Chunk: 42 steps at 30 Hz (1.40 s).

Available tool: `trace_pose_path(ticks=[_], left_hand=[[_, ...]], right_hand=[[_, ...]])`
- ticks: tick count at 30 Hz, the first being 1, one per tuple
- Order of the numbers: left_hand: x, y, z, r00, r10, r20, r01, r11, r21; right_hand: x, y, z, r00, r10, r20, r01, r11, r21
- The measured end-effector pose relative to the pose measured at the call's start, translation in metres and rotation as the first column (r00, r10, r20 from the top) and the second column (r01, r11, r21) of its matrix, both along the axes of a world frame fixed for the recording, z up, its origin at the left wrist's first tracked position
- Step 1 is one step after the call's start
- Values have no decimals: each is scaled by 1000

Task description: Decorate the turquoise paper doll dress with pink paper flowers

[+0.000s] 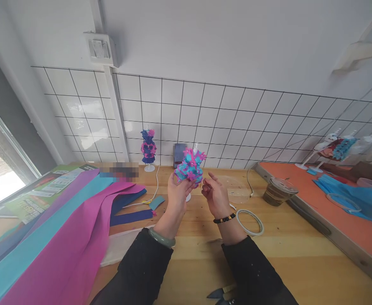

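My left hand (177, 192) is closed around a miniature dress form (190, 167) dressed in pink and turquoise ruffles and flowers. Its white round base shows below that hand. Just to the right, my right hand (216, 195) has its thumb and fingers curled together in a pinch beside the skirt; whatever may be between the fingertips is too small to make out. A roll of white tape (250, 234) lies near my right wrist. Against the tiled wall stands a second small dress form (148, 148) in navy and pink.
Long pink fabric or paper strips (74, 237) and turquoise ones (39, 241) cover the table's left side. A clear cup of brown liquid (279, 191) stands right, by an orange-topped surface (338, 220) holding blue sheets (348, 197) and more dress forms. Scissors (219, 293) lie at the front.
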State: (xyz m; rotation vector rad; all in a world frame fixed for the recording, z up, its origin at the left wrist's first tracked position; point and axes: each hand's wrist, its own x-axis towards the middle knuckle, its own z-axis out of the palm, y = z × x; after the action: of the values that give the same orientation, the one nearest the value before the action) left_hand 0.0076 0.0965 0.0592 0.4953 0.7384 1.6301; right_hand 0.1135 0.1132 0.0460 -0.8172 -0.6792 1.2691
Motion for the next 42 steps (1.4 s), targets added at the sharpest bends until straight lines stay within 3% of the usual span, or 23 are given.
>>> trace_pose_path(ticks=[10,16,22,33,39,42], left_hand=[[-4,-2,-2,992,1,-130,-12,997,-81],[-28,-7,-11,945,100,-310,-118,992,-38],[-54,-17,-27,865,171,-472,-185,983,16],[-92,-45,-35,738,31,-674,-130,987,-97],[-103,-55,-56,755,-10,-655,-79,991,-107],[-101,-60,-66,706,-23,-708,-48,996,-81]], right_hand=[[25,-20,-9,990,15,138,-18,1000,21],[47,-40,-27,956,-3,293,1,1000,8],[50,-57,-39,909,75,411,-73,997,-20],[39,-73,-51,819,132,558,-150,989,-14],[37,-77,-55,714,155,682,-196,981,-18],[36,-77,-55,713,156,683,-192,981,-23]])
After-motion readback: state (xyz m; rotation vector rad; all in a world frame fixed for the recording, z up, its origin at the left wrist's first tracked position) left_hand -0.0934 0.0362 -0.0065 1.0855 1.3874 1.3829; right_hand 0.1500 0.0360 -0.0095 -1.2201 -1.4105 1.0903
